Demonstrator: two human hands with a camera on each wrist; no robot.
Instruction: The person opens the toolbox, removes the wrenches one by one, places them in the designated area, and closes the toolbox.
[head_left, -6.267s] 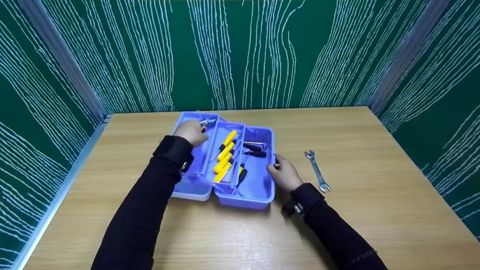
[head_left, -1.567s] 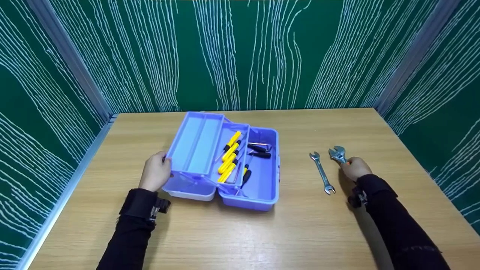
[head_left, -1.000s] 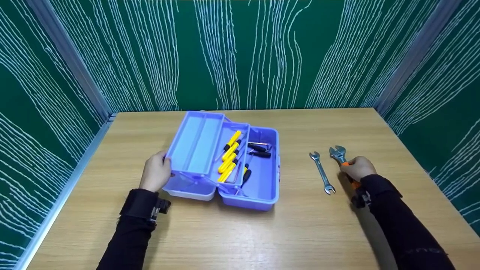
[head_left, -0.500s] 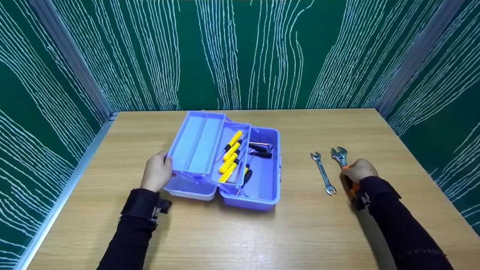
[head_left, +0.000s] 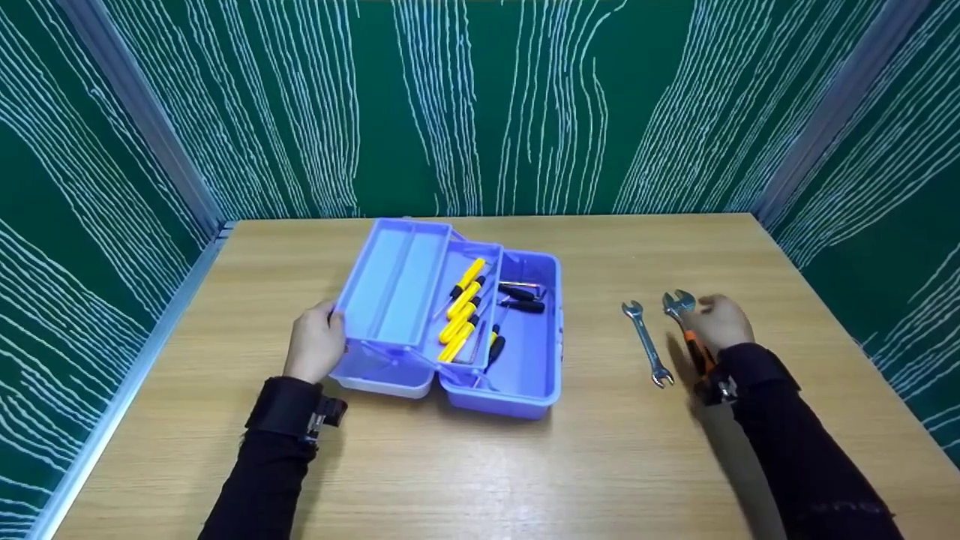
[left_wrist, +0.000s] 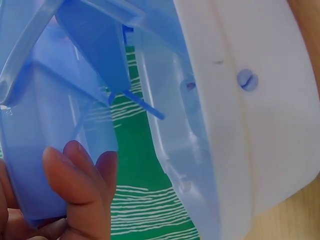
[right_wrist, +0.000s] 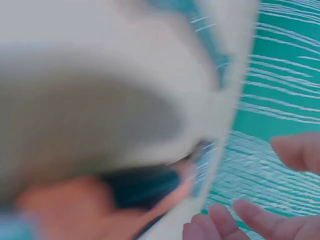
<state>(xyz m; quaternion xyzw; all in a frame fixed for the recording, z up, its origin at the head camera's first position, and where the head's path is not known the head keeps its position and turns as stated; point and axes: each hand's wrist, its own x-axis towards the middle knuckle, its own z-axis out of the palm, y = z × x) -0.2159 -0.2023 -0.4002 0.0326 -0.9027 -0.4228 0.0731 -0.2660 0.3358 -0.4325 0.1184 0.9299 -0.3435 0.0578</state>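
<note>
A purple toolbox [head_left: 501, 407] stands unfolded, its upper trays spread to the left. My left hand [head_left: 313, 343] grips the outer edge of the leftmost tray [head_left: 386, 289]; in the left wrist view its fingers [left_wrist: 75, 185] curl over the blue plastic. An adjustable wrench [head_left: 697, 352] with an orange and black handle lies on the table at the right. Over its upper end is my right hand [head_left: 718, 324], thumb and fingers spread apart in the right wrist view, holding nothing. A double open-ended wrench [head_left: 646, 345] lies just left of it.
Several yellow-handled screwdrivers [head_left: 459, 319] lie in the middle tray. Black-handled tools [head_left: 523, 306] sit in the deep compartment [head_left: 525, 367]. The toolbox's pale lid [left_wrist: 270, 125] hangs beside the left hand. A green patterned wall [head_left: 547, 150] borders the wooden table [head_left: 480, 472].
My left hand went from inside the leftmost tray to its outer edge. The orange-handled wrench left that tray and was set down at the right; my right hand has just let go of it.
</note>
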